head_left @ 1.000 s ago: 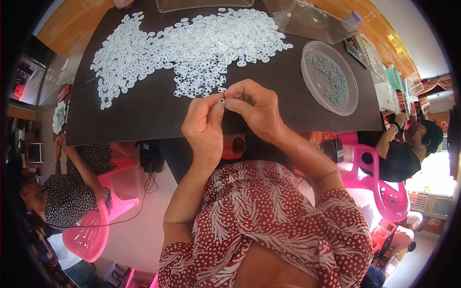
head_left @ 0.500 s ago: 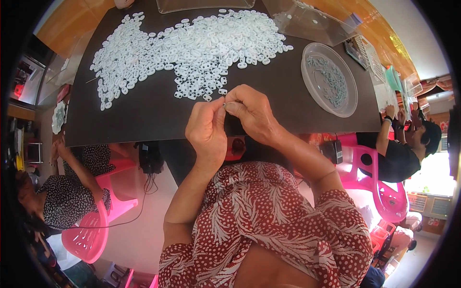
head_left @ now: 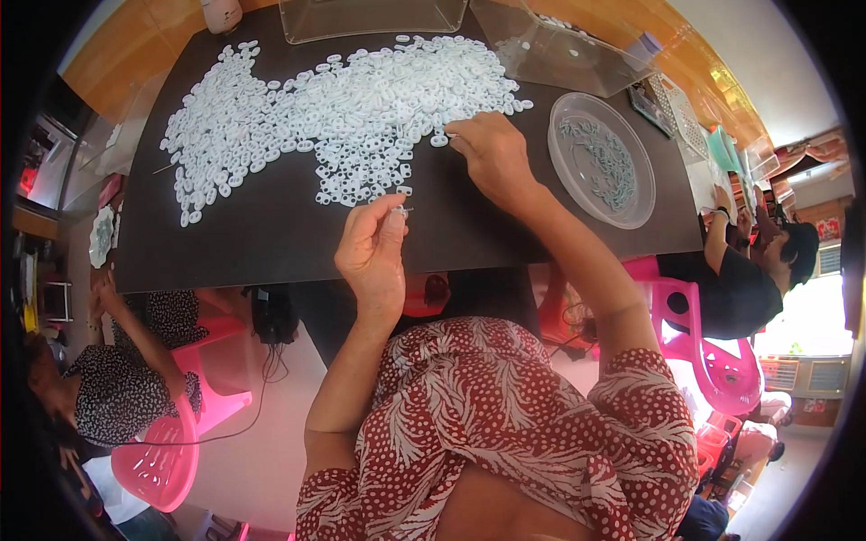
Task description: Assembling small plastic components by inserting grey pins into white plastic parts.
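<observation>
A wide heap of several small white plastic rings [head_left: 343, 117] lies spread over the dark table [head_left: 271, 243]. My left hand [head_left: 374, 257] hovers over the table's near edge, its thumb and fingers pinched on a thin metal pin [head_left: 402, 210]. My right hand [head_left: 487, 153] reaches to the right end of the heap, fingertips down on the rings there; whether it grips one is hidden. A round clear dish [head_left: 603, 160] holding assembled greenish pieces stands just right of that hand.
Clear plastic boxes [head_left: 370, 16] stand at the table's far edge. A person in black [head_left: 740, 270] sits at the right by pink chairs [head_left: 713, 352]. Another person in a dotted top [head_left: 108, 388] sits at the left near a pink stool [head_left: 167, 455].
My two hands were together at the table's near edge. The right hand has since moved away up to the heap of rings, while the left stays put with the pin.
</observation>
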`<move>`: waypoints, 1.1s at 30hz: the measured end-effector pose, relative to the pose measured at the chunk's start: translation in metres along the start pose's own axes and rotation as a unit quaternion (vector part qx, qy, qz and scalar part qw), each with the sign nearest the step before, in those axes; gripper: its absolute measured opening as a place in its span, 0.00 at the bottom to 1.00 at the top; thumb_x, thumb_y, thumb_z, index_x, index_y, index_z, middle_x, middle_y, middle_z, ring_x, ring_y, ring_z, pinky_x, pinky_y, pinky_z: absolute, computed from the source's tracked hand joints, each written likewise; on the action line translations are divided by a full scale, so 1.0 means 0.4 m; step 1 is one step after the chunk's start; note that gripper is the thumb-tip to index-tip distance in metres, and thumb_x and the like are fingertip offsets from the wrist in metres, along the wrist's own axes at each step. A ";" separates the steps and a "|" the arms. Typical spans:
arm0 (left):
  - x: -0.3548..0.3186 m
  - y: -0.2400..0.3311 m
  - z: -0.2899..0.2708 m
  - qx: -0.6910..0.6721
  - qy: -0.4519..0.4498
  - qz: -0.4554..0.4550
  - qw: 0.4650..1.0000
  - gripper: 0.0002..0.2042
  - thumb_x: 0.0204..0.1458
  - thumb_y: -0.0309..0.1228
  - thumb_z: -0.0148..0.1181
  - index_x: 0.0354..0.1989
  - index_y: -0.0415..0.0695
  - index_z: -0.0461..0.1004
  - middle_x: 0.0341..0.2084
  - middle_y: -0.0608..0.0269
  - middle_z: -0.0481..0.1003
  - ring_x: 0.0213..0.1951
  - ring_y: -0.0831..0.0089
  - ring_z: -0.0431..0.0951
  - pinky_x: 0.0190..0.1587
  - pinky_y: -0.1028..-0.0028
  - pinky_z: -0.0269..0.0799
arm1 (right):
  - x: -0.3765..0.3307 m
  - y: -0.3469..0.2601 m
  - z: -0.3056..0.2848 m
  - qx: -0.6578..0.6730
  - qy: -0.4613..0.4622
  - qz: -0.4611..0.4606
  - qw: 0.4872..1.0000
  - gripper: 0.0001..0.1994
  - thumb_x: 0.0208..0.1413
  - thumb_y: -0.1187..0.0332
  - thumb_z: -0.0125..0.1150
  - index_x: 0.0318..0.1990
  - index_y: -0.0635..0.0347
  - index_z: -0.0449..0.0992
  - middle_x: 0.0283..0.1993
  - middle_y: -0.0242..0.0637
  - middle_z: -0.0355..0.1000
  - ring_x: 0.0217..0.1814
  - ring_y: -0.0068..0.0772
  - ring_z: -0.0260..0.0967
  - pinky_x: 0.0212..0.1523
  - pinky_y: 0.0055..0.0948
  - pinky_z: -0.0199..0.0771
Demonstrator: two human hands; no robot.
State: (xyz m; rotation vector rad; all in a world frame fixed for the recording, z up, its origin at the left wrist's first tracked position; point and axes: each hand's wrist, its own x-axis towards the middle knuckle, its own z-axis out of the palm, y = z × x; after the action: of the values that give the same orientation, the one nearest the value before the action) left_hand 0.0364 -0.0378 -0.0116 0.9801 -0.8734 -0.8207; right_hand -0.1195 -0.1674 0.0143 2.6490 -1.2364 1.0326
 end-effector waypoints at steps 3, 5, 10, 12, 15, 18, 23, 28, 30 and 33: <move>0.001 0.002 0.003 -0.020 0.008 -0.010 1.000 0.08 0.54 0.23 0.57 0.40 0.36 0.76 0.32 0.67 0.71 0.29 0.83 0.70 0.32 0.83 0.68 | 0.006 0.020 0.037 -0.068 -0.006 -0.054 0.996 0.04 0.44 0.74 0.61 0.30 0.58 0.76 0.26 0.37 0.67 0.32 0.42 0.65 0.32 0.37 0.66; 0.002 0.002 0.002 0.000 0.005 -0.013 1.000 0.07 0.53 0.23 0.57 0.40 0.36 0.76 0.32 0.67 0.72 0.29 0.83 0.71 0.32 0.84 0.68 | 0.007 0.024 0.046 -0.083 -0.012 -0.069 0.994 0.04 0.43 0.75 0.61 0.29 0.57 0.75 0.25 0.38 0.66 0.32 0.42 0.64 0.31 0.37 0.65; 0.000 -0.003 -0.002 -0.004 0.004 -0.007 1.000 0.07 0.53 0.23 0.58 0.40 0.36 0.76 0.31 0.67 0.73 0.29 0.83 0.71 0.32 0.84 0.68 | 0.009 0.000 0.038 -0.074 -0.026 -0.078 0.994 0.07 0.40 0.76 0.64 0.27 0.57 0.71 0.25 0.38 0.64 0.31 0.42 0.63 0.32 0.37 0.64; 0.000 -0.002 -0.001 0.001 0.004 -0.008 1.000 0.07 0.53 0.23 0.58 0.40 0.36 0.76 0.31 0.67 0.73 0.28 0.83 0.71 0.32 0.84 0.68 | 0.005 -0.007 0.031 -0.035 -0.016 -0.087 0.995 0.08 0.40 0.76 0.64 0.28 0.58 0.70 0.26 0.38 0.65 0.32 0.43 0.63 0.32 0.37 0.64; 0.000 0.002 -0.002 -0.003 0.008 -0.016 1.000 0.08 0.53 0.23 0.58 0.41 0.36 0.75 0.30 0.66 0.73 0.28 0.83 0.71 0.31 0.84 0.67 | -0.006 -0.012 0.029 0.031 -0.017 -0.064 0.997 0.07 0.42 0.76 0.63 0.27 0.59 0.70 0.26 0.38 0.66 0.32 0.43 0.64 0.32 0.38 0.65; -0.001 0.010 -0.002 -0.025 -0.001 -0.049 0.998 0.07 0.54 0.22 0.56 0.41 0.35 0.74 0.32 0.69 0.69 0.31 0.84 0.68 0.34 0.84 0.66 | -0.017 -0.021 0.021 0.085 -0.028 -0.034 0.995 0.06 0.43 0.76 0.62 0.30 0.60 0.72 0.27 0.39 0.68 0.32 0.44 0.66 0.33 0.38 0.66; 0.001 0.014 -0.001 -0.039 0.010 -0.024 0.999 0.09 0.53 0.23 0.58 0.42 0.36 0.75 0.29 0.66 0.74 0.28 0.84 0.70 0.31 0.84 0.67 | -0.029 -0.045 -0.009 0.135 -0.064 -0.002 0.989 0.08 0.45 0.74 0.63 0.34 0.60 0.75 0.28 0.40 0.70 0.32 0.42 0.67 0.33 0.36 0.67; 0.000 0.028 0.001 -0.043 -0.002 -0.047 0.998 0.09 0.53 0.21 0.57 0.42 0.35 0.74 0.33 0.69 0.70 0.32 0.84 0.69 0.35 0.84 0.68 | -0.041 -0.035 -0.005 0.124 -0.073 -0.026 0.989 0.07 0.45 0.73 0.63 0.34 0.60 0.75 0.27 0.38 0.69 0.33 0.41 0.67 0.33 0.35 0.67; -0.001 0.030 0.001 -0.040 0.002 -0.046 0.998 0.09 0.53 0.21 0.57 0.42 0.35 0.74 0.33 0.68 0.70 0.32 0.84 0.69 0.35 0.84 0.68 | -0.044 -0.038 -0.002 0.079 -0.060 -0.070 0.993 0.06 0.44 0.72 0.64 0.31 0.59 0.75 0.26 0.38 0.67 0.32 0.40 0.65 0.31 0.36 0.66; -0.002 0.029 -0.003 -0.029 -0.001 -0.044 0.999 0.09 0.53 0.21 0.57 0.42 0.35 0.75 0.33 0.68 0.70 0.32 0.84 0.69 0.35 0.84 0.68 | -0.041 -0.043 0.010 0.032 -0.026 -0.114 0.993 0.06 0.44 0.71 0.64 0.27 0.59 0.72 0.24 0.37 0.65 0.30 0.39 0.63 0.28 0.36 0.64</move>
State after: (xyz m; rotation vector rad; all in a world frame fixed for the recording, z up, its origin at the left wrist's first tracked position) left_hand 0.0391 -0.0330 -0.0014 0.9725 -0.8090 -0.9179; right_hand -0.1131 -0.1459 0.0055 2.7990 -0.8933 0.9890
